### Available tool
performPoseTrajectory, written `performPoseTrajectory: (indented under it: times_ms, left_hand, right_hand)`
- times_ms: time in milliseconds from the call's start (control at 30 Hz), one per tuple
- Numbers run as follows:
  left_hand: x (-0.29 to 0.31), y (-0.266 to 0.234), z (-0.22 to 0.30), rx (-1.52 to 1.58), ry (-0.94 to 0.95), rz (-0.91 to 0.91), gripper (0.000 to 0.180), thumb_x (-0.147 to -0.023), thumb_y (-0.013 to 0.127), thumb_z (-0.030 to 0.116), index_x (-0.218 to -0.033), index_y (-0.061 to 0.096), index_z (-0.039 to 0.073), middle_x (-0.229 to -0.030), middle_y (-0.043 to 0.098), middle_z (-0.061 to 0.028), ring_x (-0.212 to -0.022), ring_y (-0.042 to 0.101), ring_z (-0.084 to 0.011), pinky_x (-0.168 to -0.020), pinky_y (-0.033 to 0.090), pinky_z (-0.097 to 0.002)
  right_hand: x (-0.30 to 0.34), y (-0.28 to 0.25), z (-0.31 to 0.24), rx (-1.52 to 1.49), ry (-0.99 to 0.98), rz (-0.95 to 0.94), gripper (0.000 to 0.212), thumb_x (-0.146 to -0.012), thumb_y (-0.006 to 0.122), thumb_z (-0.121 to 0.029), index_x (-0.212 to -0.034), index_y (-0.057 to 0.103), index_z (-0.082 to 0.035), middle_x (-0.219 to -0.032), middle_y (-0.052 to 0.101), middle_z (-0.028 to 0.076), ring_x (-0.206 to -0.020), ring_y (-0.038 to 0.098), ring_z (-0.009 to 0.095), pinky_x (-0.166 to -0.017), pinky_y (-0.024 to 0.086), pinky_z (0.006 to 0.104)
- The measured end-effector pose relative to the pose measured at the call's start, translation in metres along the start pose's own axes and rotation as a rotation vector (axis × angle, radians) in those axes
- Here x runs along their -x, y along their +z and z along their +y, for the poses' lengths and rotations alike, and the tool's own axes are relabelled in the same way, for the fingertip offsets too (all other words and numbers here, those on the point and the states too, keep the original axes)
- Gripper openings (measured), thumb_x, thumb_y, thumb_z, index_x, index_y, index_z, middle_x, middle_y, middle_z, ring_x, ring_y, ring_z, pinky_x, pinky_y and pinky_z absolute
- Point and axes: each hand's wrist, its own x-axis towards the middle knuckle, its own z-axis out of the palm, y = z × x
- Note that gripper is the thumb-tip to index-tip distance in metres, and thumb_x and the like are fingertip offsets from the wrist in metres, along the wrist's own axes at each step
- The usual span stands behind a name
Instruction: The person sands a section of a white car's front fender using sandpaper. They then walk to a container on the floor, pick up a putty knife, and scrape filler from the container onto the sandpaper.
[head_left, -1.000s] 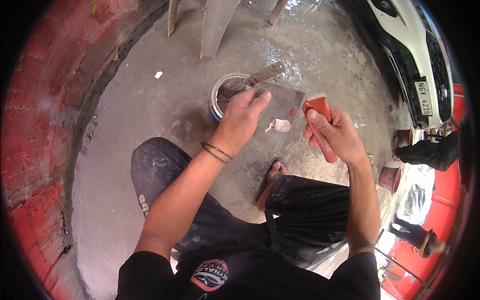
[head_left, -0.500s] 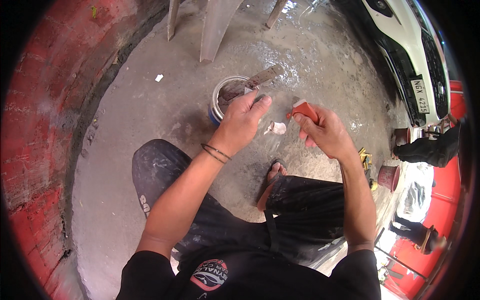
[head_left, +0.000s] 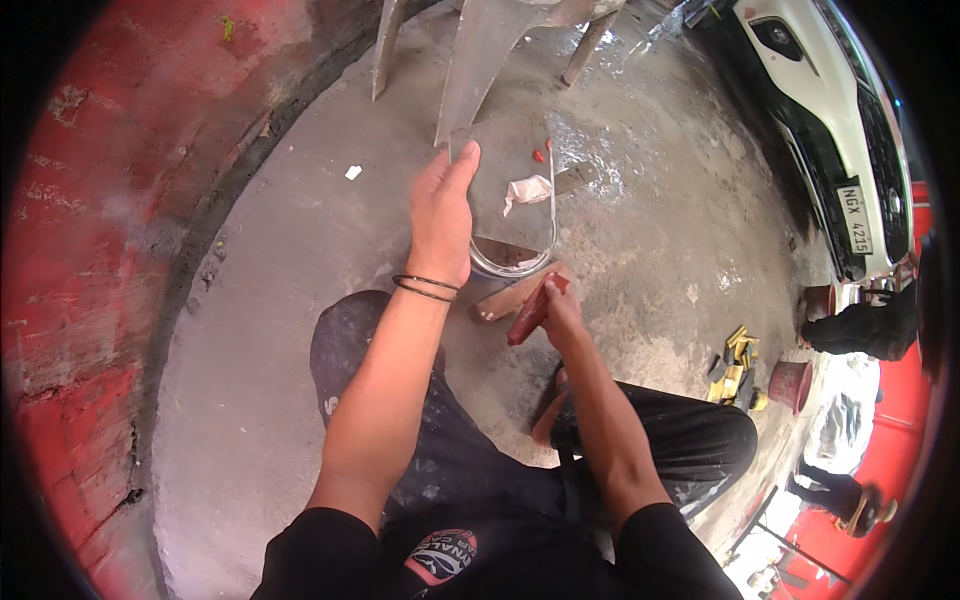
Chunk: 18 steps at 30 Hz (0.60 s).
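Note:
My left hand [head_left: 443, 215] grips the left edge of a clear plate, thumb on top. On the plate lie a pale pinkish blob of putty [head_left: 528, 191] and small red dabs [head_left: 539, 155]. Just below the plate's near edge, my right hand [head_left: 562, 305] is closed on a dark red tube-like object [head_left: 535, 312]; its exact kind is hard to tell. Behind the plate, a flat scraper blade [head_left: 576, 178] pokes out at the right. The can it stood in is mostly hidden.
A grey plastic chair [head_left: 480, 65] stands ahead. At the left runs a red wall [head_left: 90, 250]. A white car [head_left: 815, 100] is parked at the right, near yellow-black items [head_left: 737, 368], a reddish bucket [head_left: 791, 386] and another person's dark-clothed leg [head_left: 865, 325].
My left hand has risen and turned, bringing the clear plate over the can. My right hand has moved down and left with the red object, now below the plate's near edge.

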Motion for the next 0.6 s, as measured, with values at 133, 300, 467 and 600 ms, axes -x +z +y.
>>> performPoseTrajectory:
  times_ms: [133,300,467,600]
  left_hand:
    - [0.006,-0.012,0.004,0.027,-0.022,0.014,0.034,-0.111,0.062,0.027,-0.128,0.071,-0.002,-0.120,0.070,-0.0020,-0.112,0.059,-0.0130,-0.103,0.044,-0.0293]
    - [0.006,0.003,-0.002,0.034,-0.040,0.068,0.036,-0.112,0.061,0.028,-0.131,0.068,-0.002,-0.126,0.070,-0.0052,-0.117,0.061,-0.0159,-0.107,0.044,-0.0310]
    - [-0.002,-0.005,-0.013,0.138,-0.005,0.058,0.037,-0.111,0.060,0.027,-0.133,0.067,-0.002,-0.129,0.071,-0.0067,-0.118,0.063,-0.0160,-0.106,0.046,-0.0319]
    - [0.005,0.018,-0.017,0.251,-0.044,-0.049,0.036,-0.111,0.060,0.027,-0.135,0.067,-0.001,-0.127,0.071,-0.0055,-0.114,0.065,-0.0156,-0.103,0.048,-0.0313]
  right_hand:
    - [-0.018,0.020,0.032,0.046,0.028,0.074,0.031,-0.113,0.058,-0.021,-0.140,0.057,-0.006,-0.100,0.070,0.004,-0.088,0.071,0.021,-0.085,0.063,0.0420]
    - [-0.049,-0.061,0.020,0.344,-0.476,0.542,0.029,-0.110,0.065,-0.022,-0.131,0.065,-0.002,-0.100,0.073,0.003,-0.076,0.063,0.012,-0.069,0.055,0.0292]
    - [0.088,0.047,-0.187,-0.020,-0.654,0.236,0.038,-0.106,0.072,-0.034,-0.132,0.062,-0.008,-0.107,0.070,0.003,-0.086,0.065,0.013,-0.076,0.053,0.0299]
    - [0.119,0.080,-0.208,-0.259,-0.545,0.013,0.038,-0.104,0.076,-0.037,-0.127,0.061,-0.010,-0.115,0.068,0.004,-0.093,0.064,0.012,-0.080,0.053,0.0299]
